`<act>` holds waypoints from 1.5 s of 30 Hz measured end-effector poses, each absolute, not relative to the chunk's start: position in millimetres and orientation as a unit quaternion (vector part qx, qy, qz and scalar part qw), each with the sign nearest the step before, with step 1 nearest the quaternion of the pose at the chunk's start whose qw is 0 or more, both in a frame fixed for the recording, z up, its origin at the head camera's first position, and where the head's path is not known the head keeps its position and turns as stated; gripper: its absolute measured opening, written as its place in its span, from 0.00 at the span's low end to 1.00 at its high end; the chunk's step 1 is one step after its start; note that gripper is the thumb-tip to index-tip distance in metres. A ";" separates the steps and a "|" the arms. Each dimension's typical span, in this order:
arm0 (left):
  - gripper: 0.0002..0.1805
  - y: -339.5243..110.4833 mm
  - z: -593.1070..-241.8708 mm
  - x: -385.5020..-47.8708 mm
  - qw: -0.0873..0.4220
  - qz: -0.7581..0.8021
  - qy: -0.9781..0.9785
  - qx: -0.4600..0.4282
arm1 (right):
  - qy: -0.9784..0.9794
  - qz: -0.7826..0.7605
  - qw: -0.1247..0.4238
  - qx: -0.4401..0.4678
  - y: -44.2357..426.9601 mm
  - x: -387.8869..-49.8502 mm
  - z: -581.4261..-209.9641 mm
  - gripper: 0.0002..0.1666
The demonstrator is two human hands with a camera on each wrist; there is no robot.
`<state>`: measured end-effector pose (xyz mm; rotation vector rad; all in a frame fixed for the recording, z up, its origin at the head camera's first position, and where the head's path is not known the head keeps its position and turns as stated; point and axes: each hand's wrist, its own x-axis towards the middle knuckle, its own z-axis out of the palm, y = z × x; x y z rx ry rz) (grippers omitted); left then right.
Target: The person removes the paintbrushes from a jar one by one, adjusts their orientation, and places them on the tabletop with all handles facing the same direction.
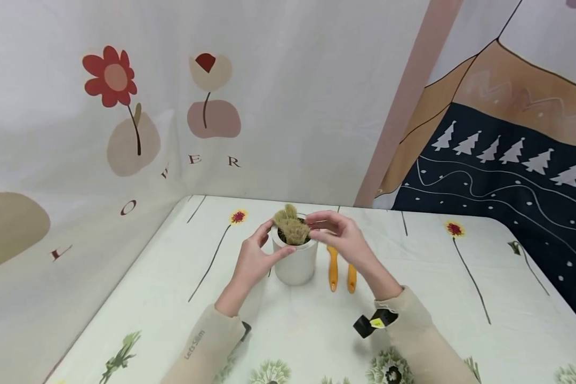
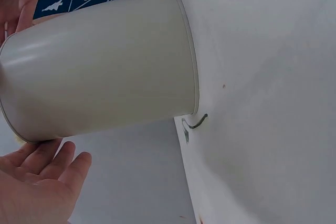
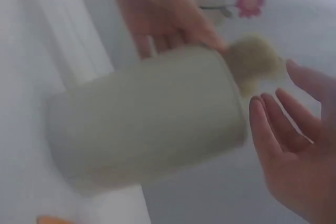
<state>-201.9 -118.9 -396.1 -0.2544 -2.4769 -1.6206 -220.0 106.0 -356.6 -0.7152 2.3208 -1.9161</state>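
Note:
A white cylindrical pot [image 1: 295, 266] stands upright, dark material inside its mouth and a fuzzy yellow-green plant [image 1: 295, 230] rising from it. My left hand [image 1: 256, 258] is at the pot's left side, thumb along the front rim, fingers at the left rim. In the left wrist view, the relaxed fingers of that hand [image 2: 44, 182] lie at the rim of the pot [image 2: 105, 72]. To the right of the plant is my right hand [image 1: 348, 240], loosely bent and holding nothing visible. The right wrist view shows this hand [image 3: 299, 145] apart from the pot [image 3: 152, 114], near the plant [image 3: 252, 61].
Two orange-handled tools, one handle [image 1: 333, 272] left of the other [image 1: 352, 278], lie right of the pot. A white flower-printed cloth [image 1: 432, 277] covers the table. Printed hangings [image 1: 278, 96] stand behind and at the left.

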 end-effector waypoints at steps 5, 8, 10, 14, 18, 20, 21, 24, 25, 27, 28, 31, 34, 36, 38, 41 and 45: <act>0.48 -120.1 -397.3 -200.1 0.078 -0.539 -0.835 -0.084 | 0.826 -0.496 -0.033 -0.265 80.2 -214.5 -355.4 0.14; 0.47 -120.1 -397.2 -199.3 0.084 -0.537 -0.835 -0.085 | 0.853 -0.456 -0.057 -0.249 73.7 -212.8 -354.8 0.10; 0.46 -119.9 -396.5 -199.5 0.089 -0.536 -0.835 -0.089 | 0.861 -0.445 -0.067 -0.239 71.8 -212.7 -354.9 0.11; 0.44 -119.0 -395.3 -200.7 0.089 -0.539 -0.833 -0.089 | 0.865 -0.440 -0.073 -0.231 70.8 -214.2 -354.6 0.15; 0.45 -118.5 -395.8 -201.3 0.083 -0.538 -0.835 -0.086 | 0.848 -0.478 -0.068 -0.218 72.4 -216.1 -354.7 0.15; 0.45 -118.1 -396.1 -201.6 0.082 -0.536 -0.836 -0.085 | 0.835 -0.502 -0.070 -0.214 73.5 -216.3 -353.3 0.15; 0.45 -118.0 -396.1 -201.7 0.082 -0.536 -0.836 -0.084 | 0.829 -0.511 -0.073 -0.214 74.0 -216.4 -352.3 0.15; 0.45 -118.0 -395.8 -202.0 0.083 -0.536 -0.836 -0.085 | 0.819 -0.524 -0.086 -0.218 75.2 -217.4 -347.9 0.14; 0.44 -118.0 -395.6 -202.2 0.084 -0.535 -0.836 -0.086 | 0.817 -0.526 -0.091 -0.218 75.8 -217.7 -345.9 0.14; 0.44 -118.6 -395.1 -202.2 0.082 -0.535 -0.837 -0.087 | 0.812 -0.535 -0.094 -0.213 77.5 -218.0 -340.8 0.13; 0.44 -118.9 -394.9 -202.4 0.081 -0.534 -0.837 -0.087 | 0.810 -0.539 -0.097 -0.210 78.9 -218.1 -337.8 0.13; 0.44 -119.6 -394.2 -203.0 0.082 -0.531 -0.839 -0.087 | 0.798 -0.556 -0.110 -0.203 84.5 -217.8 -326.5 0.12; 0.45 -119.4 -394.0 -203.5 0.083 -0.528 -0.841 -0.087 | 0.780 -0.576 -0.133 -0.206 92.8 -217.8 -314.3 0.13; 0.45 -119.3 -393.7 -203.6 0.081 -0.528 -0.841 -0.085 | 0.762 -0.594 -0.149 -0.209 98.9 -218.8 -306.8 0.14; 0.46 -119.2 -393.8 -203.1 0.079 -0.529 -0.841 -0.082 | 0.747 -0.608 -0.164 -0.212 105.2 -220.3 -300.1 0.16; 0.46 -119.1 -393.9 -202.0 0.077 -0.531 -0.841 -0.076 | 0.734 -0.620 -0.186 -0.207 115.2 -222.2 -291.4 0.18; 0.46 -118.9 -394.6 -201.5 0.078 -0.531 -0.841 -0.076 | 0.730 -0.622 -0.207 -0.191 130.0 -223.4 -283.5 0.19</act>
